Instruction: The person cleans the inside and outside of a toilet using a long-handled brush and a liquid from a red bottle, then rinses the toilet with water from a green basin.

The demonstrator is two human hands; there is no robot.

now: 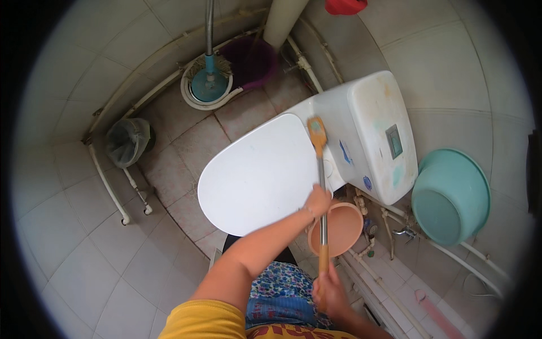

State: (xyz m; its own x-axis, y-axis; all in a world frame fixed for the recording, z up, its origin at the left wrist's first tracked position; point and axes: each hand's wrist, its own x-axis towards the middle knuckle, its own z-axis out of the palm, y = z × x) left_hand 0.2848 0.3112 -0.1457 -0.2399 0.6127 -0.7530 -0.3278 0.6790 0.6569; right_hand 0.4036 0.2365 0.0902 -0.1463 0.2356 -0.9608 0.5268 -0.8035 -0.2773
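Observation:
Both my hands are closed on a long-handled brush (323, 229) with an orange head, a metal shaft and a tan handle. My left hand (319, 201) grips the shaft midway, beside the edge of the white toilet lid (257, 175). Nearer to me, my right hand (331, 291) is wrapped round the tan handle. The brush head (317, 133) lies over the strip between the closed lid and the toilet tank (375, 135); its underside is hidden, so I cannot tell whether it touches.
A peach bucket (345, 229) stands under the shaft, right of the toilet. A teal basin (451, 195) leans at the right wall by pipes and a tap (403, 232). Beyond the toilet are a mop (210, 79) in a purple bucket (248, 61) and a lined bin (129, 141).

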